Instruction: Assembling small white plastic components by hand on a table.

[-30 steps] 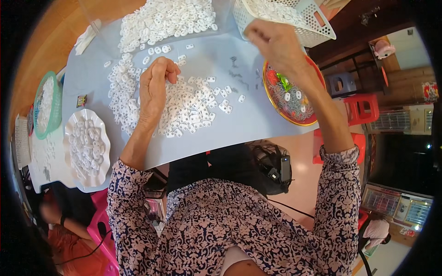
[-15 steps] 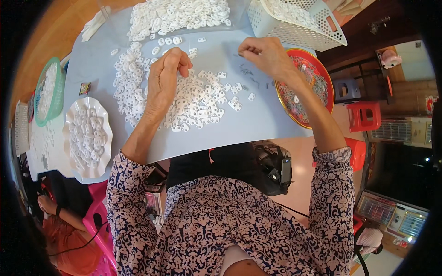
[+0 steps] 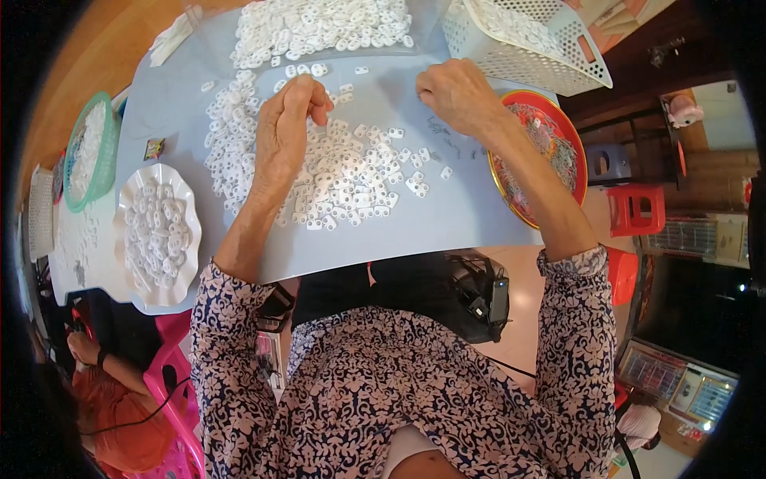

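Hands are being brought together over the table [image 3: 447,231]: vs. the view 1 s ago, the right hand [image 3: 459,96] is no longer being held up by the white perforated basket [image 3: 535,40] and the red tray [image 3: 546,156] but is being lowered to the grey surface near the left hand [image 3: 283,132], w/ a gap between them. Left hand is being kept curled, fingertips pinched at the upper edge of the spread of small white plastic pieces [image 3: 343,180]; one piece appears to be nipped between thumb and fingers, not certain at this res. Right hand is being held loosely closed, knuckles up; contents cannot be told, palm side hidden. Pieces are lying scattered across the table centre, mostly under and just right of the left hand; a denser heap [image 3: 319,28] is being kept at the far edge, more in the scalloped white plate [image 3: 155,235] and the green basket [image 3: 88,152] at left. Judged: the reach to the tray is over, and work is being resumed at the loose pile w/ both hands.
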`<state>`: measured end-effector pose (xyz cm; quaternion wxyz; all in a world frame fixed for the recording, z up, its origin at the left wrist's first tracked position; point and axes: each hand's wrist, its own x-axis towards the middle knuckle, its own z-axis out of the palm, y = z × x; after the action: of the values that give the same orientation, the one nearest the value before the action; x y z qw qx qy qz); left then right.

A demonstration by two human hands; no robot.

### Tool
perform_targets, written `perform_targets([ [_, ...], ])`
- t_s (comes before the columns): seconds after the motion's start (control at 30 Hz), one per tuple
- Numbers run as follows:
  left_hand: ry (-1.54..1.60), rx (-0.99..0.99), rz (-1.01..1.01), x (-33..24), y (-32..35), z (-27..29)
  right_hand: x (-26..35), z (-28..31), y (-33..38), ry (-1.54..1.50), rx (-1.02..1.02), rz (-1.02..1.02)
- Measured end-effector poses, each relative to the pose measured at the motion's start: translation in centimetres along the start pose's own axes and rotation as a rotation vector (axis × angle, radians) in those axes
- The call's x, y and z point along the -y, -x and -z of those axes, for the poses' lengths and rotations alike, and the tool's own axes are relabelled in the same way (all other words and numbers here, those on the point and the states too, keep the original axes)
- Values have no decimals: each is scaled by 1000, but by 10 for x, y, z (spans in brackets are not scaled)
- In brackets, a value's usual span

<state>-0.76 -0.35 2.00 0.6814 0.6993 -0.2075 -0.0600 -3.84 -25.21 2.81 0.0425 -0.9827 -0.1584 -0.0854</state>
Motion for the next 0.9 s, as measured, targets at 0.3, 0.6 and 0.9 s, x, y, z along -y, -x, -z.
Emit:
perform_targets([
  [0.3,76,-135,-89,2,-13,18,11,6,-9,-101,31,-51],
  [0.6,-565,-203,-449,15,-30,34,58,-23,-13,-1155,-287,-373],
  [0.9,-1140,-57,-401,28,-59,6,58,-33,-17,-1049,-395,-368],
])
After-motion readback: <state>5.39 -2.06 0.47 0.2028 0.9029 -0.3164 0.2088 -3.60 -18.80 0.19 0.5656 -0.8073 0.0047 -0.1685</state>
